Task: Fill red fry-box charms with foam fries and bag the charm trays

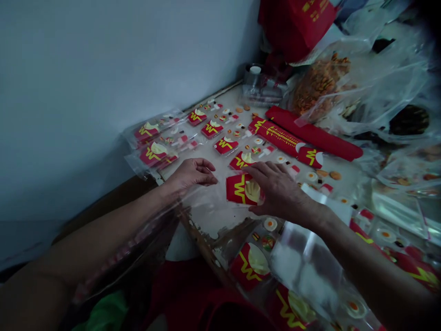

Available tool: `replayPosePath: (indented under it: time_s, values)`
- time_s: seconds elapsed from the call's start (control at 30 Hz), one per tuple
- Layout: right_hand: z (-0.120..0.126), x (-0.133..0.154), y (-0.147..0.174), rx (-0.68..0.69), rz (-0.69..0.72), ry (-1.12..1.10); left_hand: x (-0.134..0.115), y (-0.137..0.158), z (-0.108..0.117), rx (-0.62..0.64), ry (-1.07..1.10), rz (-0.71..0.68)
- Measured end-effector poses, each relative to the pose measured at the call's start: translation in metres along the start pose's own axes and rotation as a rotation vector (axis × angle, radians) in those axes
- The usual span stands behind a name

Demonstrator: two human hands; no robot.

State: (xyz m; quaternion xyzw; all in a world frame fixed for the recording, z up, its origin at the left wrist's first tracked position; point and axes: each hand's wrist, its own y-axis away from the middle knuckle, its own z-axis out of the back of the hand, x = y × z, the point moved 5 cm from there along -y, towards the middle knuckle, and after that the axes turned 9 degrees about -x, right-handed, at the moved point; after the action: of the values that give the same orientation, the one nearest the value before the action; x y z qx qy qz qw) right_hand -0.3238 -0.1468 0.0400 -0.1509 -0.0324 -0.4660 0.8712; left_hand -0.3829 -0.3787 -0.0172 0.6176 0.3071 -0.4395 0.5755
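My right hand (280,191) grips a small red fries-carton piece (237,189) with a yellow zigzag and pale fries, fingers over its far edge and thumb at its near edge. Just left of it, my left hand (196,175) is closed, its fingers curled together. What they hold, if anything, is hidden. Clear plastic film (198,202) spreads below the left hand and along the forearm. Beyond the hands, similar red carton pieces (225,145) lie in rows, with small egg, burger and popsicle pieces beside them.
Filled clear packets (149,154) are heaped at the table's left edge by the wall. Stacked clear bags (303,266) lie under my right forearm. A red strip of cartons (275,138), a long red roll (313,133) and bulky plastic bags (320,85) crowd the right side.
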Motion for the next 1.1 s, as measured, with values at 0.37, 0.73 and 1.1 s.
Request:
replayPosePath:
  time_s: [0.37, 0.73, 1.1]
  values:
    - [-0.014, 0.011, 0.011, -0.129, -0.214, 0.079, 0.007, 0.019, 0.005, 0.035, -0.134, 0.131]
    - [-0.019, 0.026, 0.007, -0.201, -0.178, 0.114, 0.002, 0.003, 0.014, 0.111, -0.113, 0.045]
    - [-0.029, 0.028, -0.003, -0.136, -0.173, 0.135, 0.024, 0.000, 0.005, 0.153, -0.322, 0.125]
